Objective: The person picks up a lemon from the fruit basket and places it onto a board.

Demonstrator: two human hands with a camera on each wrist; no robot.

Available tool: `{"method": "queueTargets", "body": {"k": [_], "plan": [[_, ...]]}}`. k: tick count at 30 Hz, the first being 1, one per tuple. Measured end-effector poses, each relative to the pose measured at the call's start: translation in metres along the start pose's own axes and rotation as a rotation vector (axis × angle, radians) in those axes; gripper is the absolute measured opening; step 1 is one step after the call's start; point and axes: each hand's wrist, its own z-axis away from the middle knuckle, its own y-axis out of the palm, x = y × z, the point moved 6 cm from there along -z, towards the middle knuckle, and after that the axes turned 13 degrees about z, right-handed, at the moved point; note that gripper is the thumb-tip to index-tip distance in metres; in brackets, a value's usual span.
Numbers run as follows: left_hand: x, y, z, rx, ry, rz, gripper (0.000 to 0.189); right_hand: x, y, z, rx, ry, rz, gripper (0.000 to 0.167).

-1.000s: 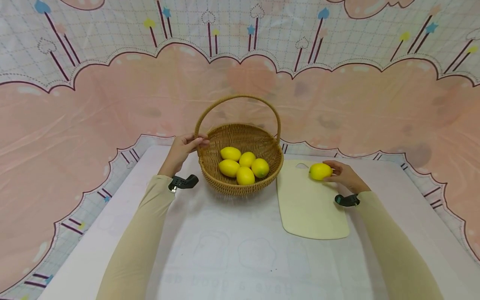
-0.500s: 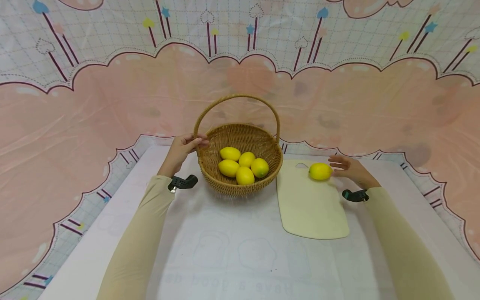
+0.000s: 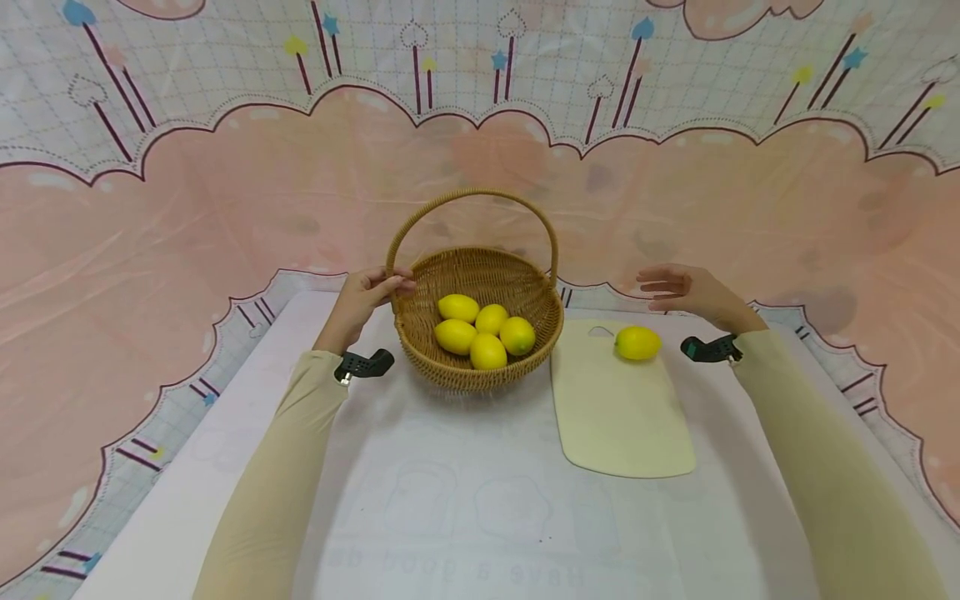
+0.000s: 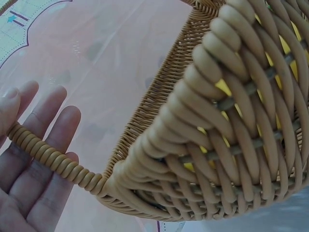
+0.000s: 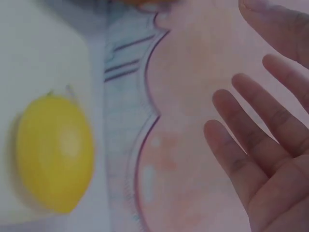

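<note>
My left hand point(image 3: 362, 302) holds the left base of the handle point(image 4: 57, 160) of a wicker basket point(image 3: 480, 379). In the left wrist view the thumb lies on one side of the handle and the fingers behind it. Several yellow lemons point(image 3: 488, 352) lie in the basket. One more lemon point(image 3: 638, 342) rests on its side near the top right corner of a cream cutting board point(image 3: 624, 421). Above and behind that lemon hovers my right hand point(image 3: 696, 293), touching nothing. The right wrist view shows its fingers point(image 5: 236, 162) spread, apart from the lemon point(image 5: 55, 154).
A white printed cloth point(image 3: 450, 517) covers the table under the basket and board. Behind them rises a pink and white patterned curtain point(image 3: 675, 208). The basket's arched handle stands upright above its rim.
The right hand has let go of the lemon on the board, drawn back to the right, then risen above it. The left hand and basket have stayed in place.
</note>
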Motion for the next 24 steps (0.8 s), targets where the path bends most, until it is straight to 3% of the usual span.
{"method": "queueTargets", "body": {"k": [7, 14, 19, 24], "plan": [[0.000, 0.000, 0.000, 0.007, 0.010, 0.009, 0.040, 0.054, 0.004, -0.027, 0.128, -0.093, 0.053, 0.050], [-0.001, 0.000, 0.000, -0.006, 0.006, 0.001, 0.039, 0.102, 0.031, -0.055, 0.285, -0.173, 0.030, 0.051], [-0.001, 0.000, 0.000, -0.013, -0.001, -0.003, 0.038, 0.126, 0.054, -0.074, 0.362, -0.197, -0.018, 0.051], [-0.001, 0.000, 0.001, -0.014, -0.006, -0.004, 0.038, 0.140, 0.074, -0.093, 0.395, -0.208, 0.055, 0.053]]}}
